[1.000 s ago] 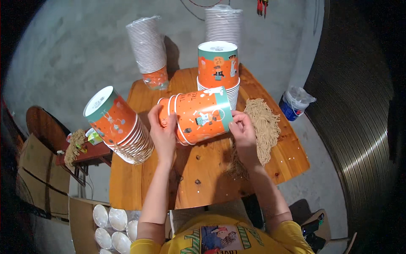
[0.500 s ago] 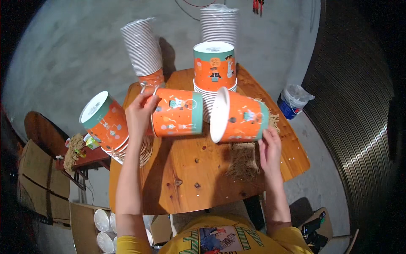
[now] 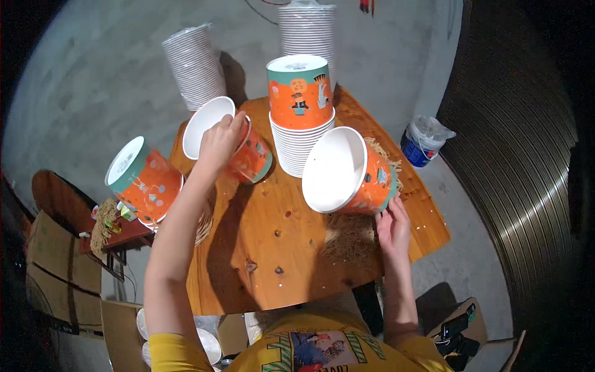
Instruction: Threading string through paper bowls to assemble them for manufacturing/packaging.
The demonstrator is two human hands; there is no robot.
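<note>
My left hand is closed over the rim of an orange paper bucket with a green base band; its white mouth tips up and to the left. The bucket's base is close to the wooden table, but I cannot tell whether it touches. On the right, my right hand grips the base end of a second paper bucket, tilted so its white inside faces me. Between them stands a stack of upside-down buckets, an orange one on top. A leaning upside-down stack is left of my left forearm.
Plastic-wrapped bucket stacks stand at the back of the wooden table. Brown shredded filler lies on the table under the right bucket. A blue-and-white pail sits on the floor at right, cardboard boxes at left.
The left bucket has swung from lying sideways to mouth up and leftward, my left hand now atop its rim. The right bucket has turned its mouth more toward me. The view has shifted slightly.
</note>
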